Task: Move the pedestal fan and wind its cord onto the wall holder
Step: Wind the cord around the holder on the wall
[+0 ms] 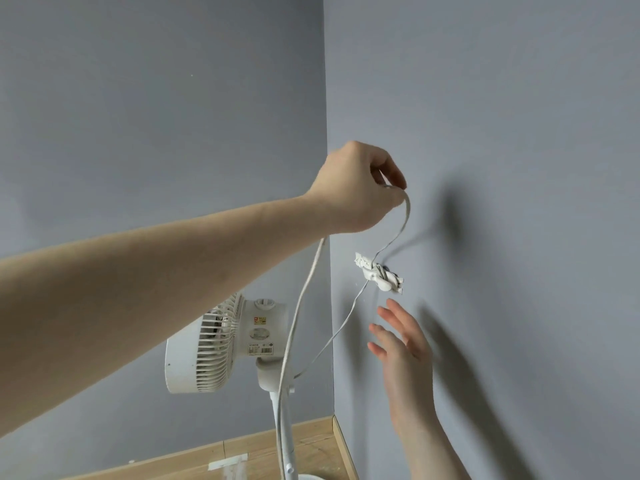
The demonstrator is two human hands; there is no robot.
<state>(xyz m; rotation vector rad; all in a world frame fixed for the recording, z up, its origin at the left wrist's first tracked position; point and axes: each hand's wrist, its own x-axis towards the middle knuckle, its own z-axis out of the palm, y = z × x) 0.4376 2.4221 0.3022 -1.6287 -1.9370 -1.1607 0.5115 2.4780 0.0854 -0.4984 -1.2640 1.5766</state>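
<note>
A white pedestal fan (221,344) stands in the room corner, its head turned left and its pole running down to the floor. Its white cord (304,296) rises from the fan to my left hand (356,188), which pinches it above a small white wall holder (381,277) on the right wall. From my fingers the cord curves down to the holder, where a turn or two wraps it, and another strand drops back toward the fan. My right hand (403,344) hovers just below the holder, fingers straight and spread, holding nothing.
Two grey-blue walls meet at the corner (327,98) beside the fan. A wooden floor (263,448) with a skirting board runs along the bottom. A strip of white tape (228,462) lies on the floor near the fan's base.
</note>
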